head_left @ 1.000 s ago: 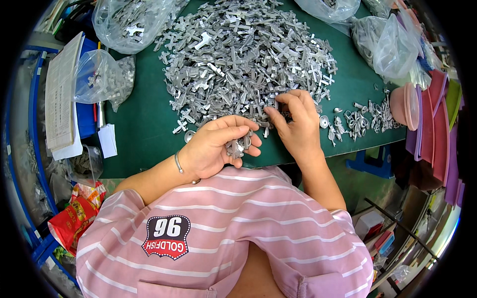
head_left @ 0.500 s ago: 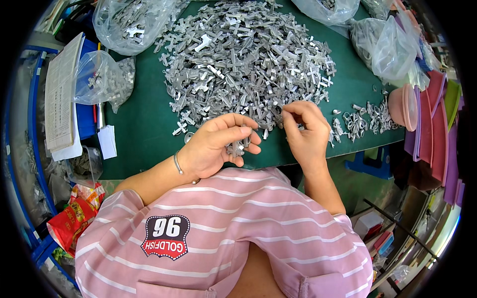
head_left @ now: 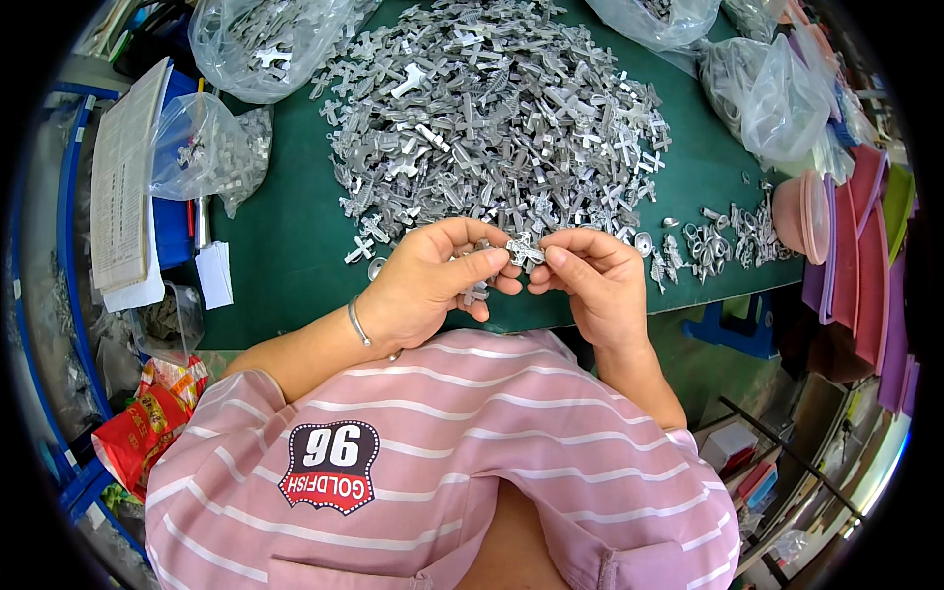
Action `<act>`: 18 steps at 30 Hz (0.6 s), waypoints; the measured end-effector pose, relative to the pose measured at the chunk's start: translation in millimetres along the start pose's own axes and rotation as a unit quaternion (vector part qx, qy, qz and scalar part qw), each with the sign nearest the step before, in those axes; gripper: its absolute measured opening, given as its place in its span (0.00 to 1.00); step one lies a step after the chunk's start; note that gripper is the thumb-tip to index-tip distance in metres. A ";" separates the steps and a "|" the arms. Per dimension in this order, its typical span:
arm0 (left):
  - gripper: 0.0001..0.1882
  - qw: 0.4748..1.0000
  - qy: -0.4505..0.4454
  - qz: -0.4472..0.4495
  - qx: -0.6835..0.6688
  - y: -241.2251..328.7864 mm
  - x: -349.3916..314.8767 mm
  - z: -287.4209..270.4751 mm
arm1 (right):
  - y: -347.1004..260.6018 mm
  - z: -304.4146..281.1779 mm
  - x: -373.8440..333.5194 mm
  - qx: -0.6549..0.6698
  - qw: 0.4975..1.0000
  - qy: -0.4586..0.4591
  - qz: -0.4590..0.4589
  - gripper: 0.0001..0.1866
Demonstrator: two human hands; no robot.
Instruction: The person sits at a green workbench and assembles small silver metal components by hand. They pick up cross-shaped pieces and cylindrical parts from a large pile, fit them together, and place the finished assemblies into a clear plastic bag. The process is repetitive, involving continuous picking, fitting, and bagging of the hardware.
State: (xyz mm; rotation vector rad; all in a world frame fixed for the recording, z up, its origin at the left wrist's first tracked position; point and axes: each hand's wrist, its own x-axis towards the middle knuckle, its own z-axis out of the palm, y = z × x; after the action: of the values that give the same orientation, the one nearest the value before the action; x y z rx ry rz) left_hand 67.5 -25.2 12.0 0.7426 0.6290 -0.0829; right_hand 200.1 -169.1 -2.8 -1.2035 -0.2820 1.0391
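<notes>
A large heap of small silver metal pieces (head_left: 492,128), many of them cross-shaped, covers the middle of the green table (head_left: 285,246). At its near edge my two hands meet over a silver cross piece (head_left: 525,253). My left hand (head_left: 438,265) pinches one end of it between thumb and forefinger, while more metal pieces (head_left: 474,287) lie under its curled fingers. The other end is pinched by the thumb and forefinger of my right hand (head_left: 602,280). A bracelet circles my left wrist.
Sorted metal pieces (head_left: 706,246) lie in small groups at the right, beside a pink tub (head_left: 801,216). Clear bags (head_left: 265,44) of parts stand at the back left, others (head_left: 772,98) at the back right. Purple and pink bins (head_left: 860,236) line the right edge.
My right hand has moved left and down from the heap's edge to my left hand. A cross piece now shows between the fingertips of both hands.
</notes>
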 end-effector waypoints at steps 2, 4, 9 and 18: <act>0.10 1.000 0.004 0.002 -0.004 -0.2 -0.1 0.6 | -0.5 0.2 -0.5 -0.002 1.000 -0.001 -0.006 0.07; 0.08 1.000 0.011 0.006 -0.010 -1.2 0.2 1.9 | 0.7 -0.1 -1.3 -0.008 1.000 -0.002 -0.026 0.07; 0.09 1.000 0.003 -0.002 -0.012 -2.1 0.5 0.6 | 2.0 -0.3 -3.9 -0.010 0.999 -0.003 -0.046 0.06; 0.10 0.992 -0.033 -0.045 -0.112 -6.7 7.3 -5.8 | -3.9 12.0 -7.4 -0.356 0.811 -0.159 -0.437 0.08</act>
State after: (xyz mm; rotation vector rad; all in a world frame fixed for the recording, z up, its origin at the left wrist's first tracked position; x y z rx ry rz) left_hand 68.6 -25.3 0.6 0.4936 0.5970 -0.1166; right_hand 190.1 -167.3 7.7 -1.3085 -1.4505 0.2735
